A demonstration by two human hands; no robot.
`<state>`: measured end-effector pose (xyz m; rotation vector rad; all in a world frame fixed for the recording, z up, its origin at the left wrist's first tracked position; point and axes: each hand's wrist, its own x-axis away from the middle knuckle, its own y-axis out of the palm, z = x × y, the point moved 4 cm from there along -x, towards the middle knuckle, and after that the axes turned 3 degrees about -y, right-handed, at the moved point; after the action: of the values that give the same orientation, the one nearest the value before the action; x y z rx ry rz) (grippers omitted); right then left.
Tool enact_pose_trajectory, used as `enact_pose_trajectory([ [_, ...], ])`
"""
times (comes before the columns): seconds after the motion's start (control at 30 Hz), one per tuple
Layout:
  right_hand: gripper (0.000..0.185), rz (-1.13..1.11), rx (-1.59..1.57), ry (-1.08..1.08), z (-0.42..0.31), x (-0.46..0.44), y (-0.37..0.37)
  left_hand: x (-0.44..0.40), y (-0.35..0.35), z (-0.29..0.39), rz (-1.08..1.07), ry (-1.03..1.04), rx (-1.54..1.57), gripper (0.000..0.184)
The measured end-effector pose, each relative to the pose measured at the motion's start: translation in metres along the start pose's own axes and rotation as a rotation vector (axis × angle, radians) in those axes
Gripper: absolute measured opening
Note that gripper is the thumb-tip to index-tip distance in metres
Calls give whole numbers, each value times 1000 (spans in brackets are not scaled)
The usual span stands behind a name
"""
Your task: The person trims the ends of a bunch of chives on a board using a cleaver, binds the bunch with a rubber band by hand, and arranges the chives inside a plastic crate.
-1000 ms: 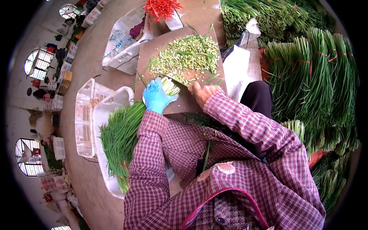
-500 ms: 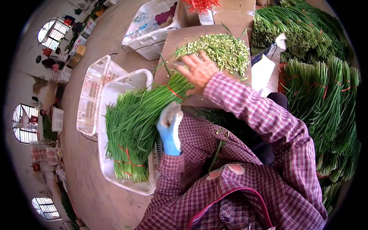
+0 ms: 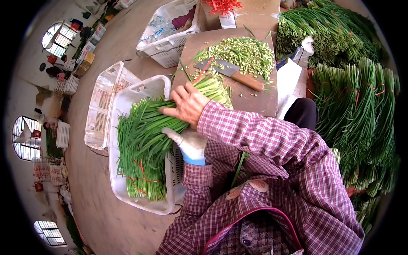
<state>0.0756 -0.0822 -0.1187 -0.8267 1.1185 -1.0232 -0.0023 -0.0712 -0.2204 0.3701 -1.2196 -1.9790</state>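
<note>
A bundle of green stalks lies with its pale cut ends on the brown board and its leaves over the white basket. My bare right hand rests on the leaves from above, fingers apart. Below it my gloved left hand is against the leaves, thumb stretched out and the other fingers partly hidden. A knife with a wooden handle lies on the board beside chopped stalk pieces. Another tied bundle is in the basket.
Tied green bundles are stacked at the right. A white crate with plastic and cloth stands behind the basket, and an empty crate stands left of it. Red ties hang at the top by a cardboard box.
The right hand has let go of the knife and moved left onto the leaves. The left hand has turned, with its thumb outstretched. The bundle has shifted, its cut ends now resting on the board.
</note>
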Motion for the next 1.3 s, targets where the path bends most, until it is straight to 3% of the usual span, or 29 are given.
enact_pose_trajectory([
  [0.03,58,140,15,21,-8,3,-12,-2,16,9,-9,111,106,92],
  [0.1,53,147,-42,64,-13,11,-20,-4,50,27,-42,415,-85,82],
  [0.13,56,259,-66,119,-9,19,-24,-6,43,36,16,417,-87,79],
  [0.17,60,369,-88,175,-3,30,-28,-16,18,51,-124,268,38,80],
  [0.2,72,263,-252,155,6,45,-35,-25,8,62,-200,246,57,82],
  [0.23,85,294,-355,127,15,60,-35,-28,9,70,-274,226,77,84],
  [0.27,87,306,-422,169,23,78,-26,-37,4,80,-170,336,86,87],
  [0.33,79,80,-434,331,36,122,18,-37,19,86,-129,453,-9,85],
  [0.37,63,-473,-510,461,45,138,34,-34,27,90,-86,559,-100,83],
  [0.43,49,-48,-504,382,56,152,6,-32,35,84,-103,481,-49,80],
  [0.47,45,186,-514,380,60,154,-7,-33,39,83,-210,430,-48,79],
  [0.53,39,611,-561,320,61,138,-83,-37,44,78,-306,362,0,78],
  [0.57,41,698,-606,267,54,127,-93,-38,53,75,-315,361,-5,78],
  [0.63,50,703,-572,59,39,117,-72,-32,79,60,-588,231,80,83],
  [0.7,63,477,-507,127,33,138,-13,-37,74,61,-581,217,44,79],
  [0.77,48,34,-493,351,43,173,30,-41,67,68,-260,441,-142,79],
  [0.8,38,-326,-487,414,54,180,43,-37,68,67,-327,371,-162,79],
  [0.83,29,44,-525,356,57,183,12,-41,66,69,-326,371,-168,79],
  [0.9,26,379,-581,420,63,171,-41,-47,66,62,-533,224,-66,78],
  [0.93,30,635,-567,336,61,161,-70,-41,85,51,-473,324,-118,76],
  [0.97,37,749,-623,234,57,150,-82,-41,88,51,-477,324,-120,76],
  [1.03,47,698,-544,112,48,140,-53,-37,85,48,-399,261,-89,76],
  [1.07,54,579,-564,154,45,148,-19,-34,89,50,-266,326,-150,79],
  [1.1,58,387,-523,253,44,166,11,-35,86,53,-266,333,-151,79],
  [1.13,45,-24,-527,370,45,183,61,-38,86,53,-357,300,-133,80],
  [1.2,26,181,-513,314,51,205,73,-33,89,51,-432,245,-5,82],
  [1.23,22,229,-572,421,56,199,23,-34,87,49,-424,240,-7,82],
  [1.3,33,539,-618,367,62,172,-56,-37,86,49,-446,258,-183,80],
])
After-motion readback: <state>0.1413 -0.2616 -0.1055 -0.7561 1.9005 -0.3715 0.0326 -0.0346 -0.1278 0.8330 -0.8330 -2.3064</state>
